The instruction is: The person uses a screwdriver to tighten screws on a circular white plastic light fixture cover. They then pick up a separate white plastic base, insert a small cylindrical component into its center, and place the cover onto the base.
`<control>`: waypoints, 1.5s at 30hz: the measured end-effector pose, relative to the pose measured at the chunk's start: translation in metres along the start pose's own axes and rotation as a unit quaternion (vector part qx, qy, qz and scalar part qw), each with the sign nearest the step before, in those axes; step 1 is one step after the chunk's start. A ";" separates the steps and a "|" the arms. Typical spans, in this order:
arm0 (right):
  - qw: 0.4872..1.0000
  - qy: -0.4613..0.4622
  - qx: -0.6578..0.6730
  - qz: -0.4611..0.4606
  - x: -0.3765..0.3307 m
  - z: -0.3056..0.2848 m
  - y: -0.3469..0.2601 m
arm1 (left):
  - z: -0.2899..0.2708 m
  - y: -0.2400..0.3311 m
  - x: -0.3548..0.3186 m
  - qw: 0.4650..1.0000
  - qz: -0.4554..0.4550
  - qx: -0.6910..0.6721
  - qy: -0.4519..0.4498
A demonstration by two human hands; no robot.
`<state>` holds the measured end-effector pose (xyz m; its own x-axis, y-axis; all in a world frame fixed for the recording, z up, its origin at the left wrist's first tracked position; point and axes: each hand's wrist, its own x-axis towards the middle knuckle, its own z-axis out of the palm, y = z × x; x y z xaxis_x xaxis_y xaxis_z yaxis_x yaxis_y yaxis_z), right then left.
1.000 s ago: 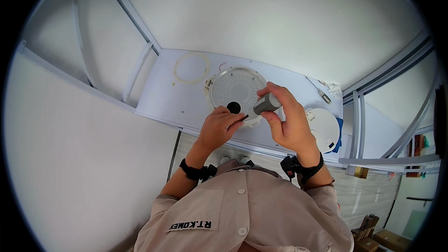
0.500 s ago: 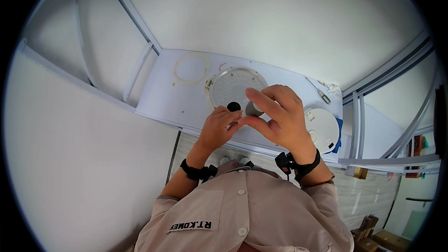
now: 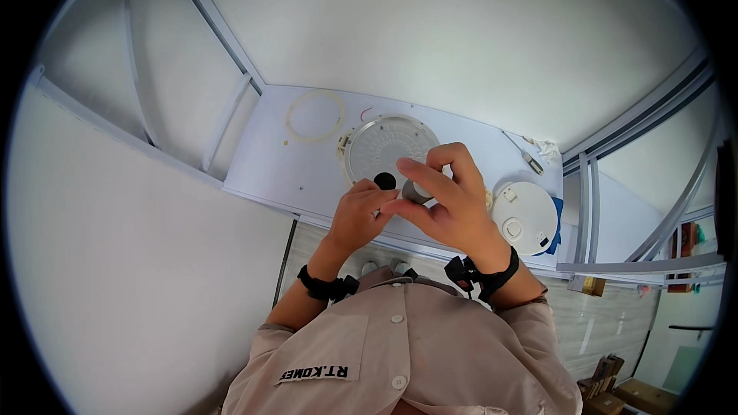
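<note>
My right hand [image 3: 453,204] is curled around a short grey cylinder [image 3: 416,191], with the thumb below and the fingers above it. Close against it, my left hand [image 3: 358,211] has its fingers pinched together, its fingertips near the right thumb. A black round piece [image 3: 384,181] shows just beyond the left fingers; whether they hold it I cannot tell. Both hands are over the near edge of a round silvery metal plate [image 3: 384,146] with a pale rim, which lies on the white table. The hands hide its near right part.
A thin pale ring [image 3: 289,121] lies at the table's far left, with a small red wire [image 3: 364,113] right of it. Rightward are a screwdriver [image 3: 530,161], crumpled white material [image 3: 548,149] and a white round device [image 3: 529,219] over something blue [image 3: 556,224]. Metal frame rails [image 3: 586,207] stand beside the table.
My right hand and the grey cylinder have shifted slightly left, closer to my left hand. More of the white round device shows now. The view has tilted a little.
</note>
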<state>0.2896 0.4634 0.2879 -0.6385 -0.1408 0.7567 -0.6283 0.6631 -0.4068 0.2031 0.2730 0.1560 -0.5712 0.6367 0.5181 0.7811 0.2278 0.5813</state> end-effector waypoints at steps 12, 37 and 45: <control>0.990 -0.011 0.129 0.046 0.005 0.006 -0.006 | 0.001 0.002 0.002 1.000 -0.001 -0.017 0.025; 0.989 0.032 0.133 0.059 0.003 0.000 -0.004 | -0.009 0.009 0.004 0.999 -0.010 -0.028 0.016; 0.987 0.093 0.116 0.058 0.004 0.006 -0.010 | -0.007 0.010 0.004 0.999 -0.022 -0.027 0.021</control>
<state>0.2904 0.4520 0.2924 -0.6331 0.0790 0.7700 -0.6543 0.4768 -0.5869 0.2068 0.2721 0.1681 -0.6162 0.5946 0.5165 0.7404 0.2137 0.6373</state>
